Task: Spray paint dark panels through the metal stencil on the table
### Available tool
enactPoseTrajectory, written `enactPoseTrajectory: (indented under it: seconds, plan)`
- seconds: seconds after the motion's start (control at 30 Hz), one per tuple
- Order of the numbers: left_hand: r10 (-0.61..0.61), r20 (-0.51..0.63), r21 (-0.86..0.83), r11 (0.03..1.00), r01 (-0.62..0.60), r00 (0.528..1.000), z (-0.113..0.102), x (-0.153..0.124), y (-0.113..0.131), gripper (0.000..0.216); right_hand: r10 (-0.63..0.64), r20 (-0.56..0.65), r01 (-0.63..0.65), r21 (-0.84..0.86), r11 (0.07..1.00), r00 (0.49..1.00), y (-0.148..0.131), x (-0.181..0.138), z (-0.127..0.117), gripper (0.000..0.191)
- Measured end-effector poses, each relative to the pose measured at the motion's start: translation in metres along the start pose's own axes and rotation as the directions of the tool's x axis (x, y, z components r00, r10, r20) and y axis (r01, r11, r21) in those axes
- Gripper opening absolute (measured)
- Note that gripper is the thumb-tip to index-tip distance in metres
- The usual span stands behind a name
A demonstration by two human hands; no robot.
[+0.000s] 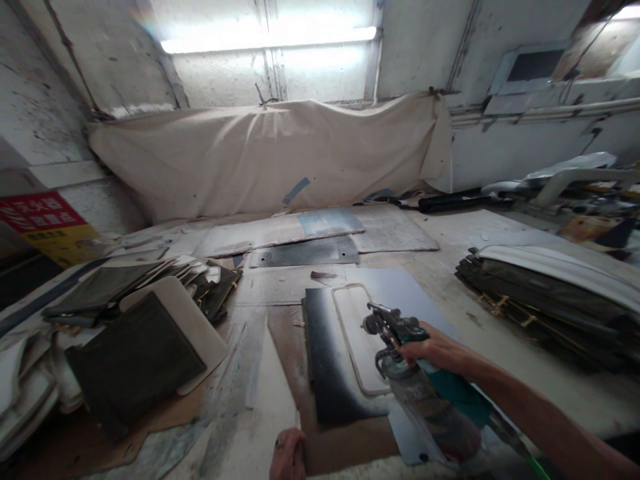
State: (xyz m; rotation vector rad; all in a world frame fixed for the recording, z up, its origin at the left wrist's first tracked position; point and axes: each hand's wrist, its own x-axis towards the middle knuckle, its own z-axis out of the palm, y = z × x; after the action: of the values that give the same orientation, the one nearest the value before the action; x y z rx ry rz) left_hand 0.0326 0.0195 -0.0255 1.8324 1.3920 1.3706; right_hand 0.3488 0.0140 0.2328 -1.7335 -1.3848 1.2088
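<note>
My right hand (435,350) grips a spray gun (400,333) with a translucent cup (435,410) under it. The gun's nozzle points left over a pale rounded-rectangle piece (357,337), which lies on a dark sheet (327,360) in the middle of the table. My left hand (289,455) rests at the table's near edge, fingers curled, holding nothing I can see; it sits just by the brown board (345,443) under the dark sheet.
A stack of dark and beige panels (145,333) lies at the left. Another pile of flat dark pieces (545,300) lies at the right. A stained cloth (270,157) hangs on the back wall. Metal plates (305,252) lie farther back on the table.
</note>
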Motion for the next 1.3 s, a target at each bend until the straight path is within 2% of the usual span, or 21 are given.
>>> enactPoseTrajectory:
  seconds: [0.1,0.27,0.6,1.0,1.17,1.3]
  plan:
    - [0.011,0.018,0.021,1.000,-0.011,1.000,-0.003,0.000,0.001,0.027,0.052,0.005,-0.052,0.005,0.999,0.999,-0.001,-0.008,-0.001,0.010]
    - [0.052,0.155,0.100,0.993,-0.068,0.987,-0.010,0.003,0.002,0.022,0.078,0.036,-0.078,-0.005,0.997,0.996,0.001,-0.019,-0.004,0.011]
    - [0.012,0.123,0.125,0.992,-0.028,0.992,-0.010,0.003,0.024,0.026,0.022,0.126,-0.026,0.027,0.999,0.992,0.031,-0.037,-0.010,0.010]
    - [0.080,0.117,0.164,0.982,-0.099,0.990,-0.009,0.002,0.027,0.024,0.029,0.195,-0.034,0.023,0.999,0.980,0.033,-0.056,-0.011,0.010]
    - [0.071,0.125,0.179,0.980,-0.093,0.990,-0.007,-0.001,0.025,0.024,0.010,0.213,-0.023,0.056,0.998,0.977,0.046,-0.060,-0.010,0.006]
    - [0.050,0.129,0.175,0.982,-0.073,0.990,-0.006,-0.003,0.025,0.023,0.025,0.224,-0.039,0.059,0.997,0.974,0.042,-0.068,-0.011,0.009]
